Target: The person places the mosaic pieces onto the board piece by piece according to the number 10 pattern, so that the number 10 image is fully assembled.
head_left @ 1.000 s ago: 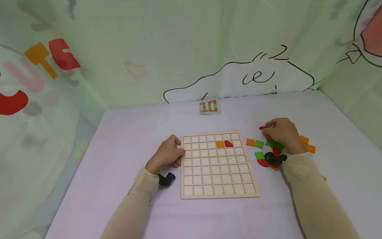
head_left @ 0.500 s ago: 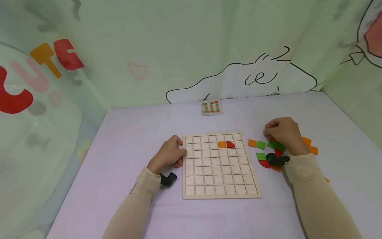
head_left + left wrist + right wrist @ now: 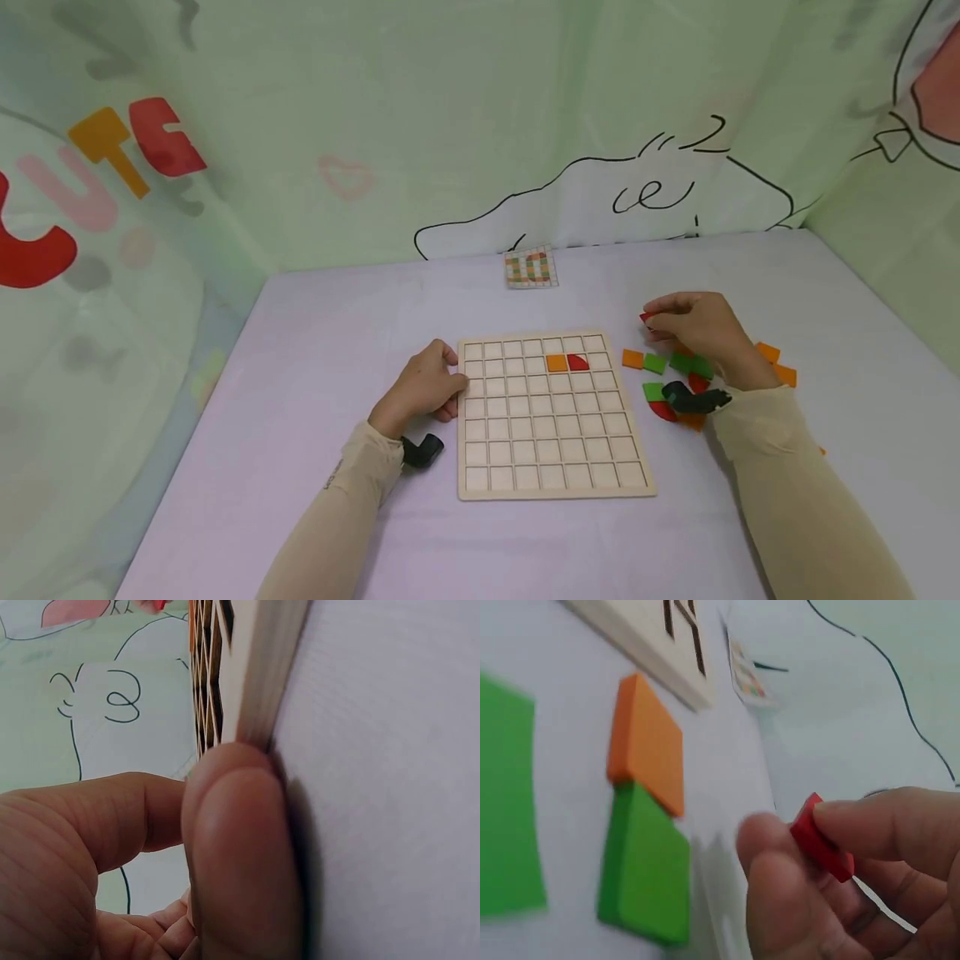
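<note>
The square wooden grid board (image 3: 555,483) lies on the table, with an orange square tile (image 3: 557,362) and a red quarter-circle tile (image 3: 578,362) side by side in its cells. My left hand (image 3: 423,382) holds the board's left edge; the left wrist view shows its fingers (image 3: 240,847) right at the board's side. My right hand (image 3: 693,325) pinches another red tile (image 3: 823,840) between thumb and fingers, beyond the loose tiles. Most of that tile hides behind the fingers in the head view.
Loose tiles lie right of the board: an orange square (image 3: 633,359), green squares (image 3: 654,363), red quarter-circles (image 3: 663,411) and more orange ones (image 3: 784,375), some under the right wrist. A small patterned card (image 3: 531,268) is at the back, before a printed cloth wall (image 3: 337,100).
My right hand has shifted slightly left with the red tile, which was hidden half a second ago and shows again at the fingertips. The left hand stays at the board's edge.
</note>
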The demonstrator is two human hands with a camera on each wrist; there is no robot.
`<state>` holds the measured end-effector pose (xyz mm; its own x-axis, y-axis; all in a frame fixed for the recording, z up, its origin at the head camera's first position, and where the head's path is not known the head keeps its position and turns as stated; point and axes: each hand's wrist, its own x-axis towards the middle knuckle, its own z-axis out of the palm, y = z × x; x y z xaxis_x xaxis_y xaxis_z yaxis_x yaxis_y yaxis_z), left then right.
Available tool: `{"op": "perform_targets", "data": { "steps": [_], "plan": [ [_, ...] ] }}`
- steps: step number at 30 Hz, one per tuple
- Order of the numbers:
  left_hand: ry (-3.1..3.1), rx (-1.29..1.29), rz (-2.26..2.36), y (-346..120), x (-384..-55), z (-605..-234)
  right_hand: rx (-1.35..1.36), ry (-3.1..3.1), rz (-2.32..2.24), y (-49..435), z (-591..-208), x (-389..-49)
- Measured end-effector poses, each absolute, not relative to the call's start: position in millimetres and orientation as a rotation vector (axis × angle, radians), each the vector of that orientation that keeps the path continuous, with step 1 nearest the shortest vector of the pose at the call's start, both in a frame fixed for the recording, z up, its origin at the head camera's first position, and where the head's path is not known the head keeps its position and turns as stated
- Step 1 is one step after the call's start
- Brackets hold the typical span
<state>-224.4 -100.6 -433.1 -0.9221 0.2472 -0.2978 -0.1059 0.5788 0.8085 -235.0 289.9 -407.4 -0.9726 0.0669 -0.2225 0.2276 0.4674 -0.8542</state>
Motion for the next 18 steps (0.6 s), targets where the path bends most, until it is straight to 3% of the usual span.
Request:
{"op": "perform_targets", "data": {
  "steps": [18],
  "plan": [
    [2.426,0.106,1.285,-100,-224,-433,-0.061,2.322,-1.549,218,-396,-241]
  ]
}}
